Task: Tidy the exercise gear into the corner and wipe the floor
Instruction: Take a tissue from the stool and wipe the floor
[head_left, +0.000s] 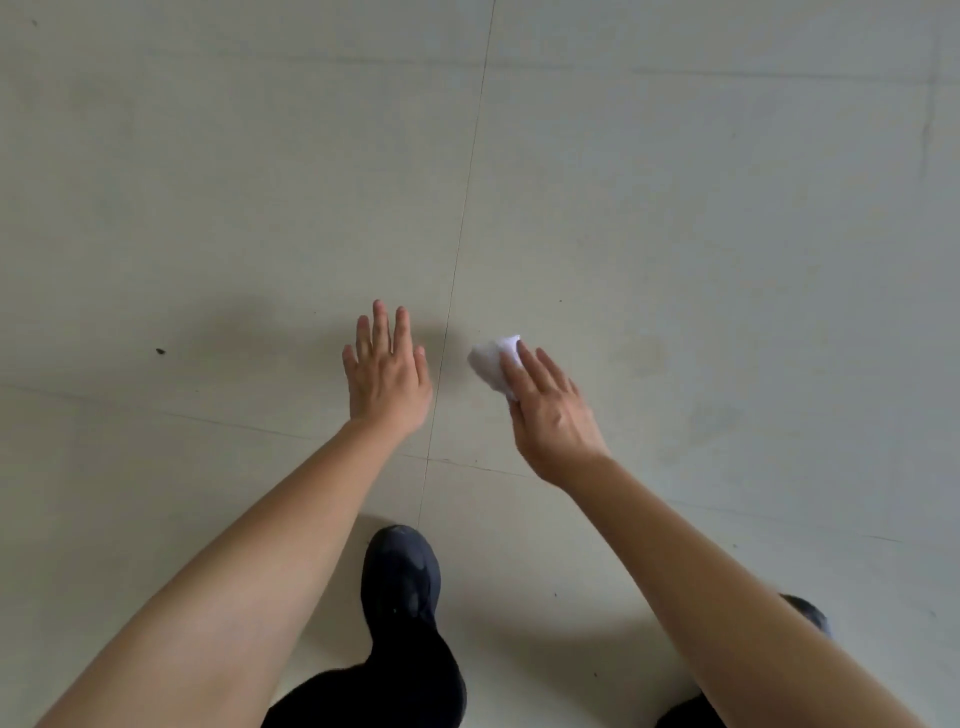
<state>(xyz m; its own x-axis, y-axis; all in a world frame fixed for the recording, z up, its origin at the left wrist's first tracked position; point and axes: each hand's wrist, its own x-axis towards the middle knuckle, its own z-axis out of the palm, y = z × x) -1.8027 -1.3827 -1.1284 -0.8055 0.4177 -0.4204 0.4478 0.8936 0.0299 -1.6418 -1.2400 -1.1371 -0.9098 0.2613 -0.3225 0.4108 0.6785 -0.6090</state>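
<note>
My right hand (550, 410) presses a crumpled white tissue (493, 361) under its fingers, low over the pale tiled floor (675, 208). The tissue sticks out to the left and front of the fingertips. My left hand (387, 374) is held flat, palm down, fingers spread, with nothing in it, just left of a tile joint. No exercise gear is in view.
My dark shoe (400, 577) and black trouser leg stand on the floor below the hands; a second shoe (808, 613) peeks out behind my right forearm. Thin tile joints cross the floor. A small dark speck (160, 351) lies at the left.
</note>
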